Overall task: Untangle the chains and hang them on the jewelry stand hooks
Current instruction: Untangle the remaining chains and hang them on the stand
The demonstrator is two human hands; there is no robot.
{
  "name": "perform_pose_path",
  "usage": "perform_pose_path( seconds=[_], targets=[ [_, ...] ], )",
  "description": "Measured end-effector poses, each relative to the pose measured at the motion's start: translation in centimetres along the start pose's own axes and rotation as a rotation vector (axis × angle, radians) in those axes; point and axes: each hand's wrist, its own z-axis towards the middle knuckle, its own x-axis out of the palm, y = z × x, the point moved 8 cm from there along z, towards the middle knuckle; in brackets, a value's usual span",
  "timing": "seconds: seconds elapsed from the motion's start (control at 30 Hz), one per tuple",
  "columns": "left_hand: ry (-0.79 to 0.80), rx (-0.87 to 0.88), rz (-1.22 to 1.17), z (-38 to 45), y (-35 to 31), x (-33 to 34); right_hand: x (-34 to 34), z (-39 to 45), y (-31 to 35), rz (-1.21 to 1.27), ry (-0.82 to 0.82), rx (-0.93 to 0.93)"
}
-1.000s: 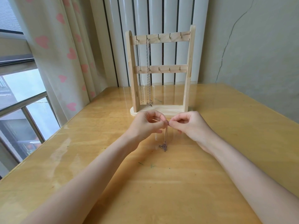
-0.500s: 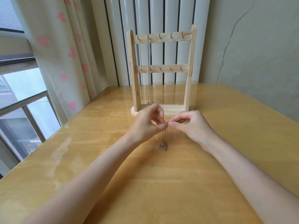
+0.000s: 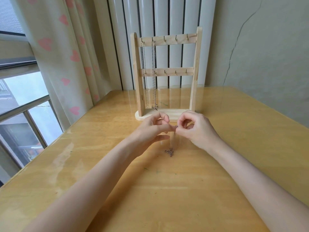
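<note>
A thin metal chain [image 3: 170, 151] hangs from between my two hands, its lower end bunched on the table. My left hand [image 3: 153, 129] and my right hand [image 3: 194, 128] meet fingertip to fingertip and both pinch the chain's top end. Behind them stands a wooden jewelry stand [image 3: 194, 72] with two hook rails. Two chains hang from its top left hooks: a plain one [image 3: 144, 72] and one [image 3: 153, 72] ending in a small pendant near the base. The other hooks are bare.
The wooden table [image 3: 234, 131] runs out to its left edge by a window [image 3: 21, 101] and a heart-print curtain [image 3: 66, 52]. A white radiator [image 3: 173, 19] and a cracked wall stand behind the stand.
My hands have lifted slightly and the left fingers have spread a little while both keep pinching the chain's top. The bunched end stays on the table.
</note>
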Motion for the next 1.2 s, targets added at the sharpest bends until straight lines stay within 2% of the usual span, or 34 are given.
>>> perform_pose_path(
  seconds=[0.1,0.23,0.4,0.57,0.77,0.93,1.2],
  targets=[
    [0.025,-0.080,-0.012,0.0,0.8,-0.3,-0.1,0.2,0.0,0.030,0.018,-0.026],
    [-0.047,-0.029,0.073,-0.1,0.4,-1.2,0.1,0.1,0.2,-0.040,0.023,-0.068],
    [-0.032,-0.047,0.152,-0.1,0.7,-1.0,0.3,-0.1,0.9,-0.156,0.023,-0.165],
    [0.034,-0.137,0.024,0.0,1.7,-0.4,0.5,-0.3,1.3,-0.208,0.021,-0.229],
    [0.101,-0.134,-0.114,0.1,1.5,0.5,0.7,0.0,0.0,0.054,0.072,-0.011],
    [0.033,-0.078,-0.173,0.4,1.1,-0.4,0.8,-0.2,-0.8,0.366,0.074,0.131],
    [-0.063,0.031,-0.223,0.4,-0.1,-0.7,0.8,-0.3,-1.8,0.440,0.068,0.223]
  ],
)
